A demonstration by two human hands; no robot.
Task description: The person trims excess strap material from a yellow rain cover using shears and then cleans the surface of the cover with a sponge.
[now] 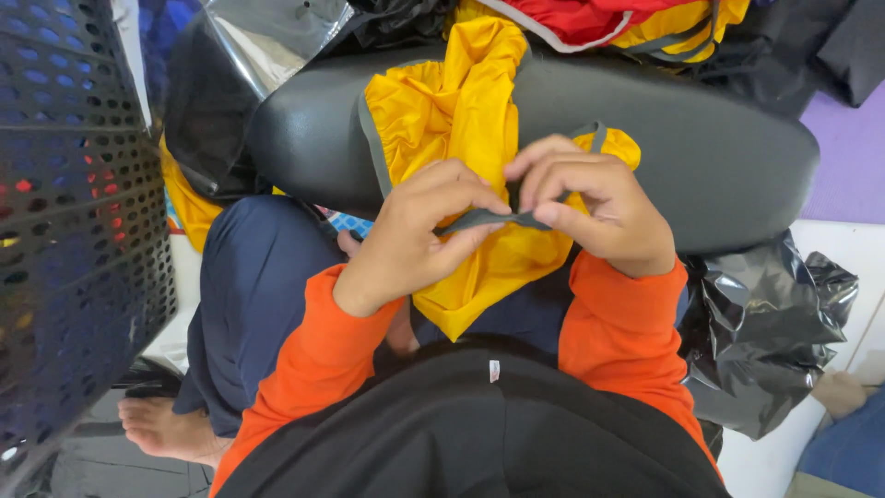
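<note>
- The thin yellow fabric garment (461, 120) lies draped over a black padded cushion (719, 148) and down into the person's lap.
- Left hand (415, 235) and right hand (590, 207) both pinch its flat grey strap (484, 219), pulled taut between them.
- It looks light, soft and floppy, perhaps slippery; the strap and grey-bound hem seem the surest places to hold.

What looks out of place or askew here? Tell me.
Nothing looks damaged or spilled. The yellow garment lies bunched over the black cushion, its grey strap pinched between the left hand and right hand.
</note>
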